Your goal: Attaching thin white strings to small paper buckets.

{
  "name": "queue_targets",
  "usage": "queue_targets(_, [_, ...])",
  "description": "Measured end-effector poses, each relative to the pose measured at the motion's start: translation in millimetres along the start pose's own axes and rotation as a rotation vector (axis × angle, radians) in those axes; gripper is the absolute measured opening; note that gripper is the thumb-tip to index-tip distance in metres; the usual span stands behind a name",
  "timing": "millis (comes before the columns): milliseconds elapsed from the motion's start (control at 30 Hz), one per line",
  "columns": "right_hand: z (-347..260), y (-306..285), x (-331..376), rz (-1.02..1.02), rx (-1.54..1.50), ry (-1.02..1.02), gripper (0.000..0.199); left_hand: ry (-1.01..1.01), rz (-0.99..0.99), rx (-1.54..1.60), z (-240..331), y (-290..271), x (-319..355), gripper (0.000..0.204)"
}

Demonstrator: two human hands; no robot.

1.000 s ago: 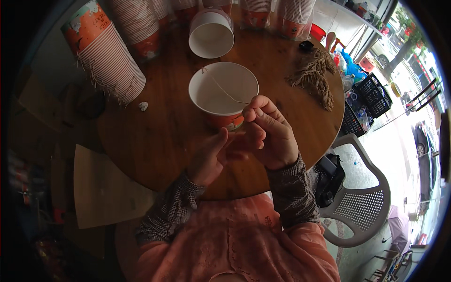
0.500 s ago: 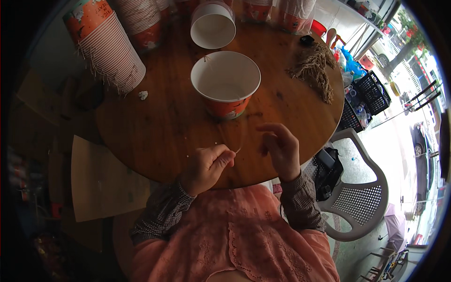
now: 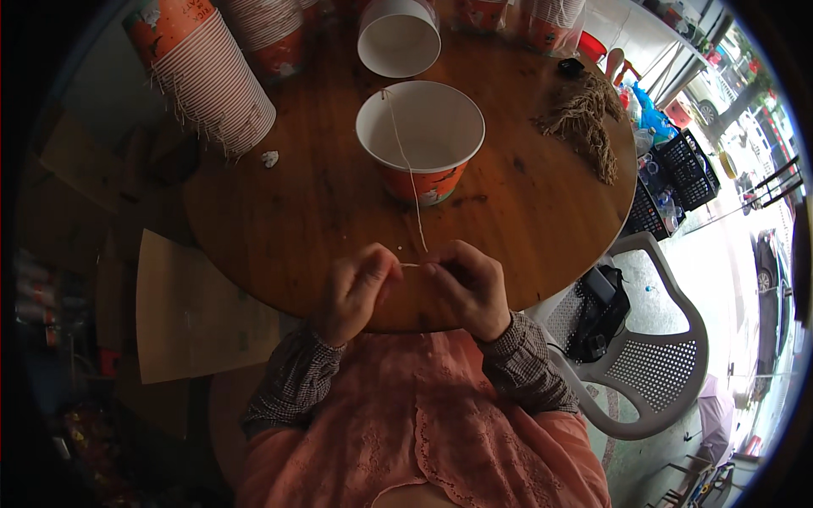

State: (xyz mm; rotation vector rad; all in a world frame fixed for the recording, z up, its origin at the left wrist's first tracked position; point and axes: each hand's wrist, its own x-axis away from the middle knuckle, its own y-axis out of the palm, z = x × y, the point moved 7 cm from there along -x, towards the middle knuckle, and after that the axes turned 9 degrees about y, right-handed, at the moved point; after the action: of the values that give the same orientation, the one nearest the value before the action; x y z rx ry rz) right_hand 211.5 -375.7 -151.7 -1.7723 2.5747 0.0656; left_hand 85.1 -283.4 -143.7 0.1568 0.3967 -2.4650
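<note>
An orange paper bucket (image 3: 442, 181) with a white inside stands upright on the round wooden table (image 3: 284, 233). From a small knot at its far left rim, a thin pale string (image 3: 420, 222) crosses the opening, passes over the near rim and runs down to my hands. My left hand (image 3: 351, 288) is closed in a pinch on the string near the table's front edge. Close beside it, my right hand (image 3: 474, 289) also pinches the string, with thumb against fingers. A short taut piece shows between the two pinches.
A tilted stack of buckets (image 3: 216, 89) with strings hanging from it is at left. Another bucket (image 3: 398, 46) lies tipped behind. Brown cords (image 3: 586, 123) lie at right beside a small black object (image 3: 570, 68). A grey chair (image 3: 652, 368) holds a black bag (image 3: 603, 317); cardboard (image 3: 203, 313) is at left.
My right hand has come down and left from a raised, loose pose to pinch the string beside my left hand. The string now stretches visibly across the bucket. The view has shifted slightly.
</note>
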Motion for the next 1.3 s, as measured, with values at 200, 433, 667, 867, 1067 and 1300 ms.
queue_targets(200, [4.4, -3.6, 1.7, 0.058, -0.076, -0.012, 0.008, 0.012, 0.084, 0.110, -2.5, 3.6, -3.8, 0.054])
queue_targets(433, [8.5, -4.9, 1.0, 0.068, -0.017, 0.004, 0.008, 0.145, 0.101, -0.136, 13.4, 6.8, -11.6, 0.033])
queue_targets(667, [2.9, -13.8, 0.5, 0.094, 0.040, -0.046, 0.008, 0.368, 0.169, -0.272, 25.2, 8.3, -11.8, 0.017])
queue_targets(867, [-4.9, -25.7, 0.6, 0.120, 0.025, -0.110, 0.008, 0.205, 0.140, -0.051, 15.3, 6.3, -19.6, 0.029])
queue_targets(1067, [-9.0, -25.4, 2.5, 0.109, 0.063, -0.155, 0.006, 0.168, 0.024, -0.139, 18.7, 21.3, -23.0, 0.030])
queue_targets(1300, [-6.7, -30.1, 1.1, 0.114, 0.102, -0.139, 0.007, 0.346, 0.067, -0.258, 34.3, 27.0, -28.6, 0.019])
